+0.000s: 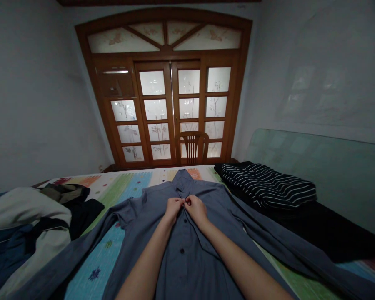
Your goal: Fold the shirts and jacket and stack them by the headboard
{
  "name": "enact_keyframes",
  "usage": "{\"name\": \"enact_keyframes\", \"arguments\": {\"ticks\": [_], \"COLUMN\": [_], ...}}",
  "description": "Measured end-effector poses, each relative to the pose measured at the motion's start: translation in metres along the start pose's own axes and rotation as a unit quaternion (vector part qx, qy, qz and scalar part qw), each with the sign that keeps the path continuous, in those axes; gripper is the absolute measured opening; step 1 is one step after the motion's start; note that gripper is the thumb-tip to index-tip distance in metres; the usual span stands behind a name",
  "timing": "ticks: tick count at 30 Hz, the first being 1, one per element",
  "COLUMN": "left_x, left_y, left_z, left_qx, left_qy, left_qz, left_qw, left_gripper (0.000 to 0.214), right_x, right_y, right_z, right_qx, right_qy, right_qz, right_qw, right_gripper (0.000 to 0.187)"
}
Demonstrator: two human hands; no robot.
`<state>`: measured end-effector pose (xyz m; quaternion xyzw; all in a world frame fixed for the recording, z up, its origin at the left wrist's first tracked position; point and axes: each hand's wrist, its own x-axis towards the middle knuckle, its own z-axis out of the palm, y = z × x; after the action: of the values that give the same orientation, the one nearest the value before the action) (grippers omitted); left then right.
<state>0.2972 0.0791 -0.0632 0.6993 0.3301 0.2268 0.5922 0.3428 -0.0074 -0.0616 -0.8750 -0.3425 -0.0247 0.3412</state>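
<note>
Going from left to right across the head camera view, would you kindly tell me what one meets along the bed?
A heap of clothes → the left hand → the right hand, both pinching the placket of a grey-blue button-up shirt → a black-and-white striped garment → a pale green glass panel.

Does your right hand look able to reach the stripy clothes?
Probably yes, with a stretch: only the gray-blue button-up shirt, lying flat under the right hand, is between it and the black-and-white striped garment.
</note>
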Motion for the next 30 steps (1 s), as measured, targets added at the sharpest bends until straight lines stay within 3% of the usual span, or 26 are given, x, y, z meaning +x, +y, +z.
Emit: {"name": "enact_keyframes", "arguments": {"ticks": [6,13,18,22,30], "left_x": [0.003,0.005,0.0,-0.003,0.004], "left_y": [-0.003,-0.006,0.002,0.006,0.0], "left_z": [0.0,-0.001,-0.014,-0.019,-0.01], "left_qx": [0.046,0.074,0.074,0.089,0.215], "left_qy": [-0.036,-0.059,-0.124,-0.16,-0.108], "left_qz": [-0.039,-0.026,-0.018,-0.003,0.071], "left_qw": [0.998,0.995,0.989,0.983,0.968], "left_gripper": [0.03,0.032,0.034,0.022,0.013], "right_x": [0.001,0.007,0.003,0.0,0.008], "right_y": [0.004,0.009,0.003,0.0,0.013], "right_z": [0.003,0.004,0.001,0.0,0.004], "right_qx": [-0.026,-0.018,-0.031,-0.05,-0.029], "right_qy": [-0.012,-0.031,-0.028,-0.019,-0.018], "right_qz": [-0.019,-0.03,-0.027,-0.014,0.005], "right_qw": [0.999,0.999,0.999,0.998,0.999], "right_gripper": [0.015,0.017,0.024,0.027,0.023]}}
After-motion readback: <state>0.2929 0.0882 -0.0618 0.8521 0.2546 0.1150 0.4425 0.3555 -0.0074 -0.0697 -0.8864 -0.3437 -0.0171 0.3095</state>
